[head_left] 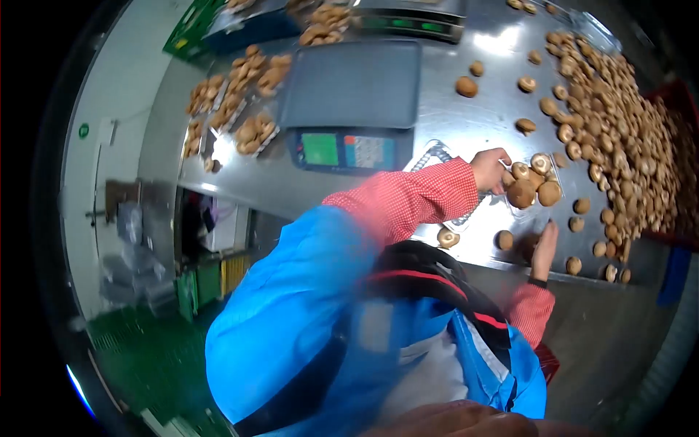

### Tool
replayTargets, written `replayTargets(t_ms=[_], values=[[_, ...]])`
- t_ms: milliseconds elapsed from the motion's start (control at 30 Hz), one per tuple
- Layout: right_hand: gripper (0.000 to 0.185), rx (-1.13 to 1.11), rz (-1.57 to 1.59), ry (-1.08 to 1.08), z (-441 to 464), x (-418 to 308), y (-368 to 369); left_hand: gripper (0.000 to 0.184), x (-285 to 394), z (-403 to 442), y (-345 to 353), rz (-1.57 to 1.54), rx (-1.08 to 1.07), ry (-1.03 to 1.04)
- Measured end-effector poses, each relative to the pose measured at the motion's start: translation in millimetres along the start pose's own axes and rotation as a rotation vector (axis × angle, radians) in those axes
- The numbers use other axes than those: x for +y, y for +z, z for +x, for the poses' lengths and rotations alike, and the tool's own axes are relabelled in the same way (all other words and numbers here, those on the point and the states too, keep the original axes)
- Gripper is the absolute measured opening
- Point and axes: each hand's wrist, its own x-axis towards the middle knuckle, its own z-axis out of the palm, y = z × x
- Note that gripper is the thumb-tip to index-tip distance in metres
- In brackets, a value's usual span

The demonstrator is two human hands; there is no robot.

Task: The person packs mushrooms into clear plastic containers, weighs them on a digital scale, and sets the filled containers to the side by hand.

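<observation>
My left hand (491,170) is curled at the left side of a clear plastic tray (559,172) holding several brown mushrooms (521,194). Its fingers are closed on the tray's edge, partly hidden by the mushrooms. Close to the table's front edge, my right hand (545,251) has its fingers stretched out and pointing away from me. A blurred brown shape beside its palm cannot be made out clearly. One loose mushroom (504,239) lies between the hands and the front edge. Beneath my left sleeve, another clear tray (437,151) is partly covered.
A large heap of mushrooms (633,146) covers the table's right side. A scale with a grey platform (352,84) and a lit display (320,148) stands left of centre. Filled trays (255,133) sit beyond it. A second scale (411,25) and a green crate (191,33) are at the back.
</observation>
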Motion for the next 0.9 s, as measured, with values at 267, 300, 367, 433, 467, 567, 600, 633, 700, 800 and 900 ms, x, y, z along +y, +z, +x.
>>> replayTargets(t_ms=[267, 300, 367, 433, 467, 567, 600, 633, 700, 800, 900], values=[[0.035, -0.450, -0.476, -0.137, -53.5, -49.4, 24.8, 0.023, 30.3, -43.5, -83.1, -0.096, 0.076, 0.125], [0.033, -0.457, -0.437, -0.119, -50.9, -45.3, 27.4, 0.023, 34.6, -47.4, -101.8, -0.079, 0.088, 0.158], [0.033, -0.277, -0.279, -0.065, -32.3, -24.1, 27.6, 0.025, 48.7, -61.5, -140.4, -0.031, 0.145, 0.197], [0.032, -0.079, -0.146, -0.052, -20.5, -46.9, 20.6, 0.027, 64.9, -77.8, -185.4, 0.056, 0.212, 0.202], [0.030, -0.106, -0.003, 0.053, -6.4, -51.1, 14.3, 0.028, 70.6, -81.5, -210.3, 0.116, 0.231, 0.201], [0.033, -0.152, 0.219, -0.040, 9.1, -131.2, 16.4, 0.030, 76.7, -94.8, -275.5, 0.263, 0.315, 0.241], [0.034, -0.186, 0.216, -0.076, 13.3, -153.3, 23.9, 0.031, 70.3, -92.4, -298.9, 0.279, 0.316, 0.248], [0.036, -0.221, 0.212, -0.113, 17.7, -174.2, 33.6, 0.031, 65.9, -92.3, -318.1, 0.309, 0.317, 0.230], [0.040, -0.288, 0.232, -0.195, 20.1, -222.9, 57.8, 0.032, 57.4, -93.0, -347.2, 0.369, 0.319, 0.197], [0.039, -0.325, 0.278, -0.300, 28.0, -265.9, 96.4, 0.033, 42.6, -94.4, -367.3, 0.366, 0.325, 0.155], [0.035, -0.402, 0.350, -0.313, 31.9, -301.8, 122.6, 0.034, 27.8, -91.7, -377.4, 0.286, 0.332, 0.159]])
